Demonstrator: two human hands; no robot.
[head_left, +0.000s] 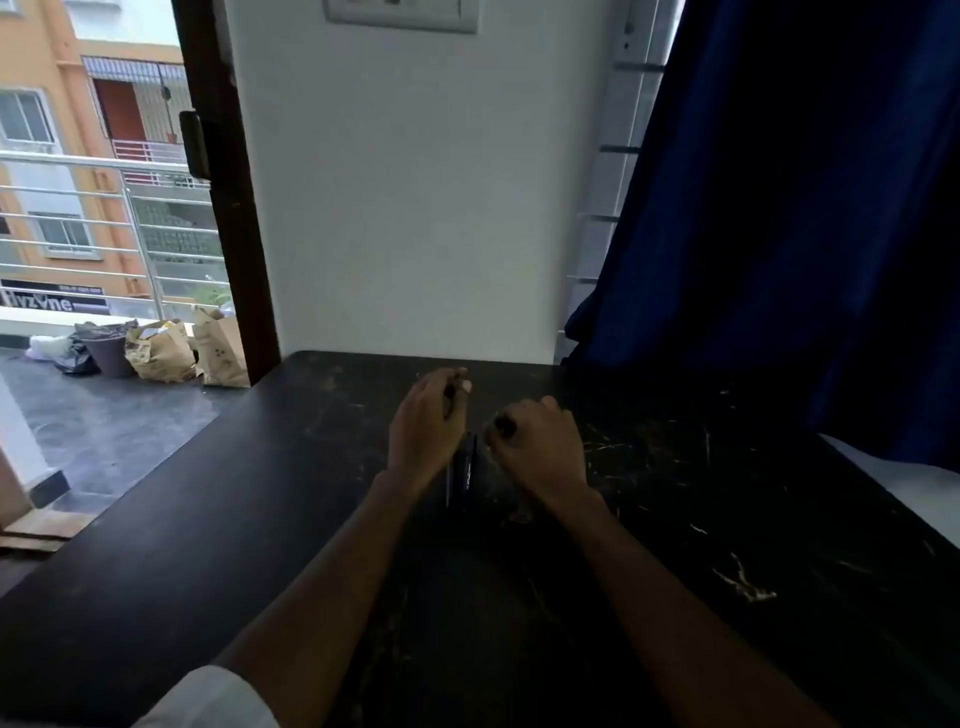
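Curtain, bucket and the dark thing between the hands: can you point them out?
curtain (805, 208), head view, on the middle of the blue cloth.
bucket (111, 358), head view, on its grey wall.
dark thing (464, 470), head view, on its visible middle.

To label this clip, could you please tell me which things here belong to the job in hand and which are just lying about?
In the job: left hand pinching a thin dark piece; right hand gripping a small dark piece; slim dark pen-like sticks between them on the scratched black table.
Lying about: brown paper bags; grey plastic pot; dark blue curtain; white wall switch plate.
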